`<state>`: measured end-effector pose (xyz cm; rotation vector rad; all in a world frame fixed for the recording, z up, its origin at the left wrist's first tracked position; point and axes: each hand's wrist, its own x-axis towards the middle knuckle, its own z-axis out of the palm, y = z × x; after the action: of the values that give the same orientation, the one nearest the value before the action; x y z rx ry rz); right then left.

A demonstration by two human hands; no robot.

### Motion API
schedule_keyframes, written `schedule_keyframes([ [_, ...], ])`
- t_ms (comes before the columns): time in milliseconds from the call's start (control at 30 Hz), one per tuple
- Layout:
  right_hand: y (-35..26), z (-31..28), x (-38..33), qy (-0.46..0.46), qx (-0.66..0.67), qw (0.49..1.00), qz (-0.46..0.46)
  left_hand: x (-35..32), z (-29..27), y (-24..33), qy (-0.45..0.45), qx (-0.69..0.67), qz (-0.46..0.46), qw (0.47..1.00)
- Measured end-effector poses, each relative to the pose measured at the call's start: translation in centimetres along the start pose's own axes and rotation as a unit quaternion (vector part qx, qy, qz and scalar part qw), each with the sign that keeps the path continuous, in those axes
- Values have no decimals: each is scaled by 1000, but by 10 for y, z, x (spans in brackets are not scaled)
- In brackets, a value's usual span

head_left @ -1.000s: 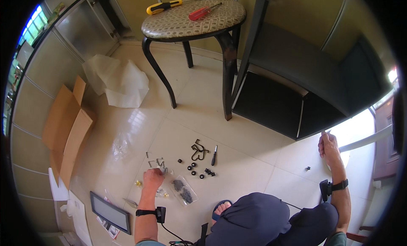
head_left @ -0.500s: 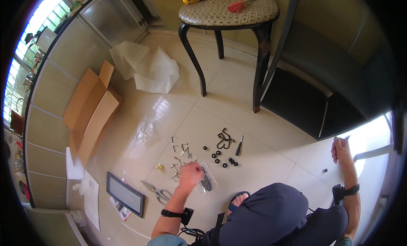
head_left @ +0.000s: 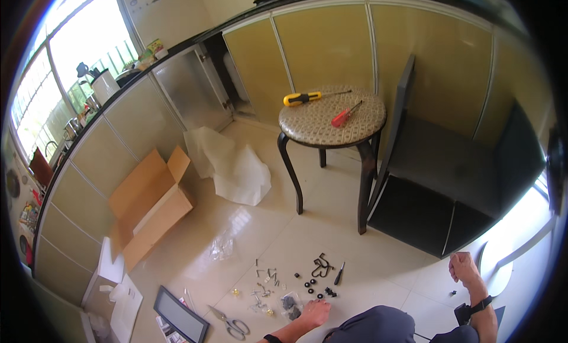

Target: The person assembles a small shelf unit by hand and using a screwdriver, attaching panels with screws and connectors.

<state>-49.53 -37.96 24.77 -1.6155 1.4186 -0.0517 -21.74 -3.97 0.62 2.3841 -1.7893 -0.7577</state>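
Floor: pale tiles, with yellow-brown cupboards beyond at 12 o'clock.
Stool: at 1 o'clock, its patterned seat bearing a yellow screwdriver and a red screwdriver.
Shelf: dark, at 3 o'clock.
Right hand: at 4 o'clock, near the shelf's lower corner, fingers curled in; cannot tell whether they enclose anything.
Left hand: at 6 o'clock, just beside the pack, fingers bent; cannot tell whether they pinch anything.
Pack: clear, at 6 o'clock, with small dark pieces in it.
Screws: loose, toward 11 o'clock from the pack.
Rings: black, toward 1 o'clock from the pack.
Small-parts handling: probably best one piece at a time, by thumb and fingertip, wrist raised so the loose rings don't roll and the groups stay unmixed.
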Motion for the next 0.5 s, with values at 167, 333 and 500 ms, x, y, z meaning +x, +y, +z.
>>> schedule_keyframes([
  [167,25,5,24,3,-32,993,-116,5,5,-9,13,-2,5,1000],
  [333,13,2,17,17,-10,993,-113,13,-50,6,186,-100,37,977],
  [500,11,-1,11,22,-6,993,-113,87,-78,4,330,-134,-61,933],
])
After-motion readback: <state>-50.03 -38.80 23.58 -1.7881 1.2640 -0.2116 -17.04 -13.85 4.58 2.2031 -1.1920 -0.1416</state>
